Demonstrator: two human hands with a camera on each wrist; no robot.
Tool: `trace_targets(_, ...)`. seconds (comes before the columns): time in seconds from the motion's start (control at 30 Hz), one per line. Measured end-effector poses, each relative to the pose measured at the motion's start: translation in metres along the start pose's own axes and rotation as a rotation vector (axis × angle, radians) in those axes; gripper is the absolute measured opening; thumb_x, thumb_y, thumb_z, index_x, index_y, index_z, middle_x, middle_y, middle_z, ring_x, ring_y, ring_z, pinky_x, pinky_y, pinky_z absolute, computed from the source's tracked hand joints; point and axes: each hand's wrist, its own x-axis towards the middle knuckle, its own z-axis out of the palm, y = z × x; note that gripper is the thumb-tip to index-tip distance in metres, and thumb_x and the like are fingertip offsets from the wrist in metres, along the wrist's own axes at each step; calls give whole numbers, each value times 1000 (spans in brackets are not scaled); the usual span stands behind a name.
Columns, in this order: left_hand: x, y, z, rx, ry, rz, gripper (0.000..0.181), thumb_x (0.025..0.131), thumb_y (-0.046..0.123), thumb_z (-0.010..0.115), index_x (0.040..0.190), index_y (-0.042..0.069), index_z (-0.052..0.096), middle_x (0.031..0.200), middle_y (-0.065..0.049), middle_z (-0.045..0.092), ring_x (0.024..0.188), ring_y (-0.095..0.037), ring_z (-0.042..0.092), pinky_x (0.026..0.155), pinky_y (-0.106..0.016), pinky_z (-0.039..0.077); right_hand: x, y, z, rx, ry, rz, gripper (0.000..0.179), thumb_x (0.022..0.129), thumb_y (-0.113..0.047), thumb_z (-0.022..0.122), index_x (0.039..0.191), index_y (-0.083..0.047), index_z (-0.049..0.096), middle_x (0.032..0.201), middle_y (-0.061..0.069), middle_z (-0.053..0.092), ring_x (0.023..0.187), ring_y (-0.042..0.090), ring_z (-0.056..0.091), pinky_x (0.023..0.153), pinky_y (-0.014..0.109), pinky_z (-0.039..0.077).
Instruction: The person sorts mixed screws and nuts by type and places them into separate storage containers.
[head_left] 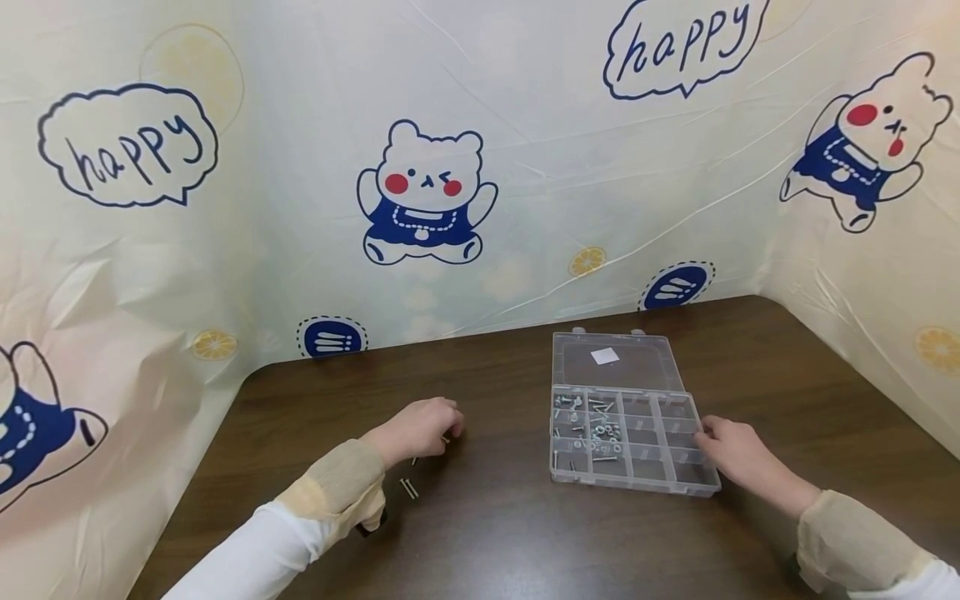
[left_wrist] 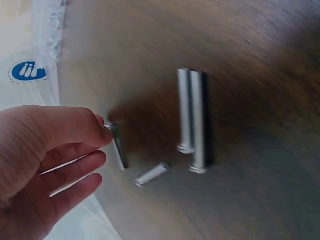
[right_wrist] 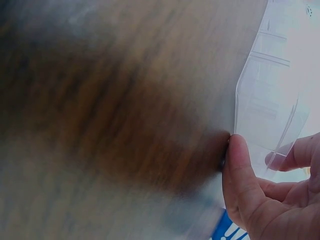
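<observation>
My left hand (head_left: 422, 427) is over the left half of the table. Its thumb and index finger pinch one end of a slim metal screw (left_wrist: 118, 150). Beside that hand lie two long screws (left_wrist: 198, 125) side by side and one short screw (left_wrist: 152, 175). At the right stands a clear plastic compartment box (head_left: 648, 473) with its lid (head_left: 637, 358) folded open to the back. My right hand (head_left: 742, 450) grips the box's right side wall, thumb on one face and fingers on the other in the right wrist view.
Screws, nuts and washers (head_left: 606, 431) fill several of the box's left compartments. A small white paper square (head_left: 605, 357) is on the lid. The dark wooden table (head_left: 480, 533) meets a printed curtain (head_left: 525, 208) at its back and sides.
</observation>
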Motion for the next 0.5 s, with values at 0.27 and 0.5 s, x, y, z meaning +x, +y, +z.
trace_targets(0.27,-5,-7,7,-43,-17,-41,18,66,-5,59,70,13,57,69,5,48,61,-11,42,54,-24,37,0,-1,0,1,-5,9,33,87,-11,43,101,18,52,87,25,60,73,24,58,65,41,47)
trace_targets(0.5,-4,-6,9,-70,-21,-74,20,62,-1,63,64,15,52,61,7,47,55,-10,42,49,-24,36,0,-1,0,-19,20,-2,30,87,-11,45,98,16,54,84,22,61,71,24,56,64,40,46)
